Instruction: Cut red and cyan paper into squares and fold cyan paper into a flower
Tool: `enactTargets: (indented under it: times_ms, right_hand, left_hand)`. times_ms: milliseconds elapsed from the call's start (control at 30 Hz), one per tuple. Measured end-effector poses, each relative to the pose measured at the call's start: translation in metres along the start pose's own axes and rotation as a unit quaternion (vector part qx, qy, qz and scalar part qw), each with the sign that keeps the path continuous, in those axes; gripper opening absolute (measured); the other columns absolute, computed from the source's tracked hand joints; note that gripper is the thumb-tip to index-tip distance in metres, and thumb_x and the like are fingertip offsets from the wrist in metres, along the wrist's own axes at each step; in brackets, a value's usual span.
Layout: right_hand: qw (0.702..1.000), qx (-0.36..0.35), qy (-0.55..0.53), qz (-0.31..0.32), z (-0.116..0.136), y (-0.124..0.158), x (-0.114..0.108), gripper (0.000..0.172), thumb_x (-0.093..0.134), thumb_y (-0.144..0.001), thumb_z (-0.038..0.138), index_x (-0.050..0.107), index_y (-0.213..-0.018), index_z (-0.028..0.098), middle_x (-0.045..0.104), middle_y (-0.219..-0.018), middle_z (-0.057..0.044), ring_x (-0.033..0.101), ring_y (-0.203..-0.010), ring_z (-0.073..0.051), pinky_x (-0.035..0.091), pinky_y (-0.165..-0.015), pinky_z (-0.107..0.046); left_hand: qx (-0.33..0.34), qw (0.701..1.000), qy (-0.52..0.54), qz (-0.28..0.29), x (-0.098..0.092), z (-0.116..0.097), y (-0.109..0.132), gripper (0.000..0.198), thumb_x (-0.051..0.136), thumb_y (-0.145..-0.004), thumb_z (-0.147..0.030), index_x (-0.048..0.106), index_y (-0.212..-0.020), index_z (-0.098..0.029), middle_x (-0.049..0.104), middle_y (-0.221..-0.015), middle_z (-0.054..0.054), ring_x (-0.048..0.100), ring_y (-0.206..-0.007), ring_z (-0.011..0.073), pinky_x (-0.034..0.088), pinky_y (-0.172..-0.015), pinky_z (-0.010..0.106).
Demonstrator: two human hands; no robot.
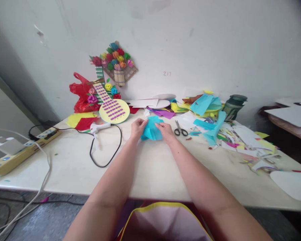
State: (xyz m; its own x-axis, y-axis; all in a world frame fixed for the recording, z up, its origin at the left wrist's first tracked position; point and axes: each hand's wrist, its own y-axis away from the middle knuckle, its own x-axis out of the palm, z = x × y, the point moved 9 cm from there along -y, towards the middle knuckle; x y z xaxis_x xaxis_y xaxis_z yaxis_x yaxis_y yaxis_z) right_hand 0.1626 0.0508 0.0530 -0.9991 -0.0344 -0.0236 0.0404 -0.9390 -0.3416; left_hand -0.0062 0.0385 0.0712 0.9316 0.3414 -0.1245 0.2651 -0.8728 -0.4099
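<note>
A piece of blue crepe paper (152,129) is held over the middle of the table, spread between my two hands. My left hand (138,128) pinches its left edge between thumb and fingers. On the other side, my right hand (165,131) grips the upper right edge. The paper looks creased and layered. Black-handled scissors (180,129) lie just right of my right hand. To the left, a white glue gun (99,127) rests on the table with its black cord looped towards me.
Behind the glue gun is a yellow paper guitar shape (114,111) near paper flowers (117,57). A yellow power strip (25,152) runs along the left. Paper scraps (240,139) cover the right side, near a green bottle (234,107).
</note>
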Motion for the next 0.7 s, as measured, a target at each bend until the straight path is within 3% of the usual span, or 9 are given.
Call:
enactTargets:
  times_ms: [267, 700]
  right_hand:
    - [0.999, 0.016, -0.029, 0.021, 0.0002, 0.0019, 0.0044, 0.045, 0.063, -0.059, 0.048, 0.029, -0.048, 0.021, 0.021, -0.050, 0.006, 0.021, -0.051, -0.009, 0.019, -0.049, -0.024]
    - [1.000, -0.011, -0.019, -0.002, -0.0010, -0.0028, -0.0008, 0.038, 0.063, -0.060, 0.043, 0.036, -0.049, 0.020, 0.027, -0.050, 0.006, 0.026, -0.052, -0.009, 0.024, -0.051, -0.024]
  left_hand:
    - [-0.004, 1.000, 0.000, 0.003, 0.0005, 0.0091, -0.0042, 0.032, 0.059, -0.067, -0.047, 0.052, -0.062, -0.016, 0.042, -0.051, -0.004, 0.034, -0.048, 0.0073, 0.026, -0.045, 0.020]
    - [-0.005, 0.999, 0.027, 0.024, 0.0043, 0.0000, 0.0009, 0.030, 0.057, -0.069, -0.044, 0.050, -0.060, -0.016, 0.038, -0.052, -0.004, 0.032, -0.050, 0.0075, 0.026, -0.046, 0.021]
